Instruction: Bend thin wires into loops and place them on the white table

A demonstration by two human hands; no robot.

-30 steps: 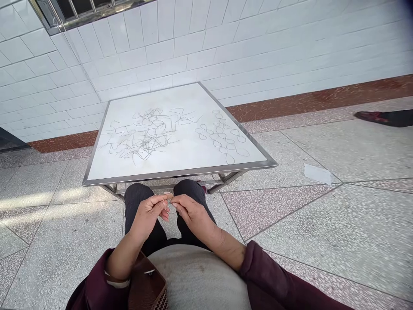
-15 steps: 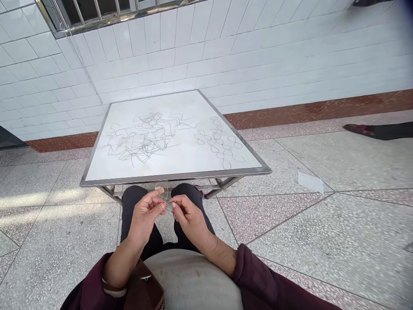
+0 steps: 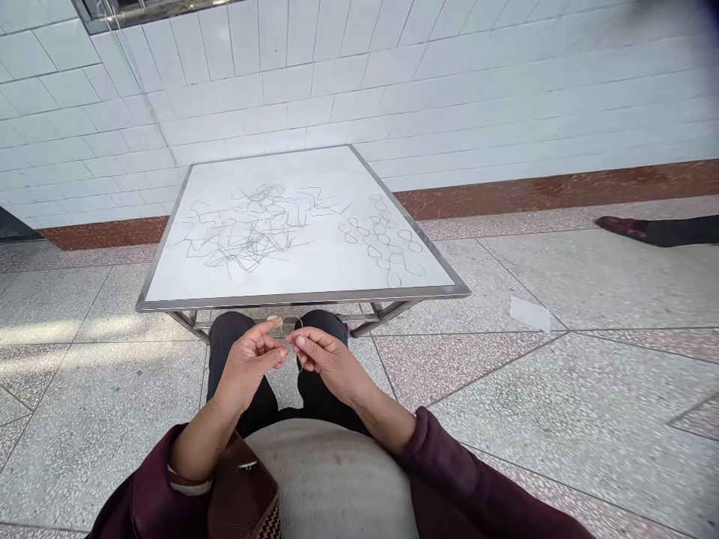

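My left hand (image 3: 250, 368) and my right hand (image 3: 331, 365) meet above my knees, in front of the table's near edge. Both pinch a thin wire (image 3: 301, 322), which bends in a loop between and above the fingertips. A tan wrap (image 3: 275, 321) covers the tip of a left finger. On the white table (image 3: 320, 168) lies a tangled heap of bent thin wires (image 3: 252, 236), towards the left. Several wires shaped into rounded double loops (image 3: 385, 243) lie spread out at the right side.
The table's metal rim (image 3: 303, 299) runs just beyond my hands. White tiled wall (image 3: 314, 97) stands behind it. A pale flat piece (image 3: 529, 314) lies on the speckled floor at the right. Another person's shoe and leg (image 3: 657, 230) are farther right.
My right hand has moved left, closer to my left fingertips. The wire loop now opens more to the right, over the right fingers. The view has tilted down slightly.
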